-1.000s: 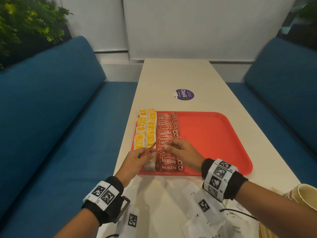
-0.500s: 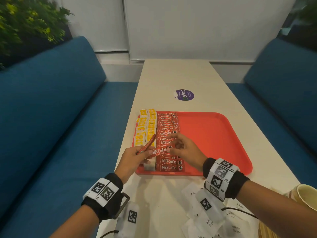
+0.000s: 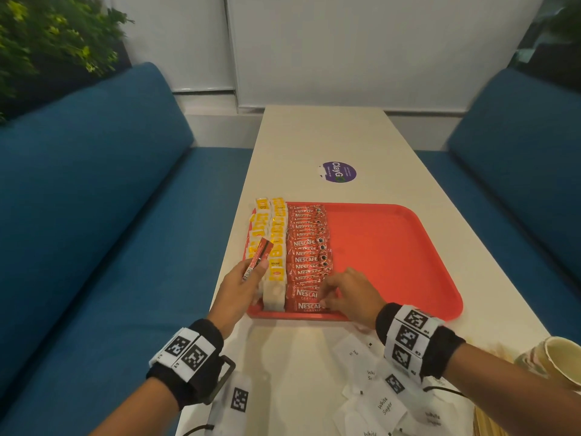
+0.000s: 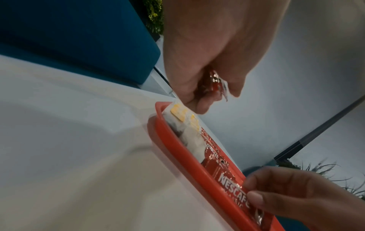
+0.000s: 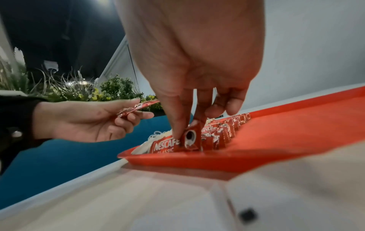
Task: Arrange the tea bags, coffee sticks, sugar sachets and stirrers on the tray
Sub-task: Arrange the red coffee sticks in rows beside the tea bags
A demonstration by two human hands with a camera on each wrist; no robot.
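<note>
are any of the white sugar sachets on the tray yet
No, the white sugar sachets lie on the table in front of the red tray.

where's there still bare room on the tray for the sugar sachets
The tray is bare across its whole right part, from the coffee stick row to the right rim. The left side is crowded: tea bags fill the left edge, coffee sticks lie beside them, and the right hand works at the near end of that row. The left hand holds a spare coffee stick.

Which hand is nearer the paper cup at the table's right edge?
Right. The right hand works the coffee sticks at the tray's near edge, closer to the paper cup; the left hand is beyond it, further left.
</note>
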